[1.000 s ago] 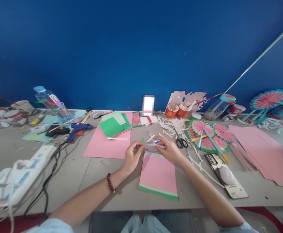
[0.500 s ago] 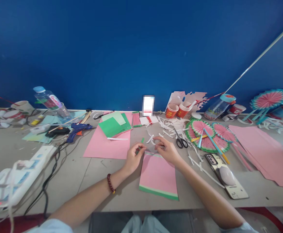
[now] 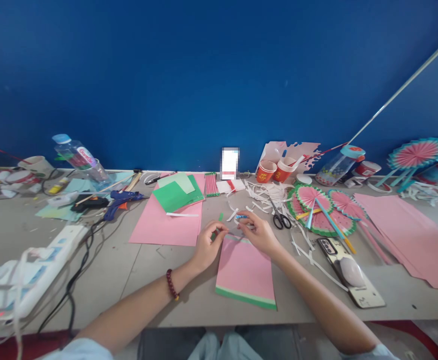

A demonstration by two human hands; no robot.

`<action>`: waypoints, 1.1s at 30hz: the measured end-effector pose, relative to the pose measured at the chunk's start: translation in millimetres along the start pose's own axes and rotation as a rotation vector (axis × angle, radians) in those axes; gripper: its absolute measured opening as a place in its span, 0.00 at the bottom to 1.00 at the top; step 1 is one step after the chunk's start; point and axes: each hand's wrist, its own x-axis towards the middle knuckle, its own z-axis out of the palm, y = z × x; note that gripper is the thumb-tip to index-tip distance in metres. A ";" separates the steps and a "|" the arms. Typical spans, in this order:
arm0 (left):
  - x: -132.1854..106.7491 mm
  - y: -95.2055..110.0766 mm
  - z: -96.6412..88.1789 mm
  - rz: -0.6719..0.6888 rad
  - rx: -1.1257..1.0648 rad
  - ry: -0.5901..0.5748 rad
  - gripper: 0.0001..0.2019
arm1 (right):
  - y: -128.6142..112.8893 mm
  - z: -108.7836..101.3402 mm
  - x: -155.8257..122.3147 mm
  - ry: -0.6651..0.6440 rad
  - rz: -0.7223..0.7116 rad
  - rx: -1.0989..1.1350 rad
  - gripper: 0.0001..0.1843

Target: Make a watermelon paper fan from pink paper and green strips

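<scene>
Our left hand seemingly pinched a thin tape strip over the far edge of the green-bordered pink paper, while our right hand gripped a tape roll in bent fingers. Uneven tension could have skewed the strip.

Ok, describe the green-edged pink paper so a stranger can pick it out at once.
On the grey table, find the two hands. The pink paper lies just below them in the picture. Unlike the larger pink sheets either side, it has a green band along its near edge.
</scene>
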 end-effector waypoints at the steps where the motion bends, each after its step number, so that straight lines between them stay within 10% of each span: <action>1: 0.0 -0.6 0.3 -0.003 0.000 0.000 0.06 | 0.2 0.3 -0.3 -0.018 -0.010 0.016 0.17; 33: 0.6 0.4 4.9 -0.030 -0.058 -0.147 0.07 | 0.2 20.0 -4.4 0.183 0.070 0.312 0.15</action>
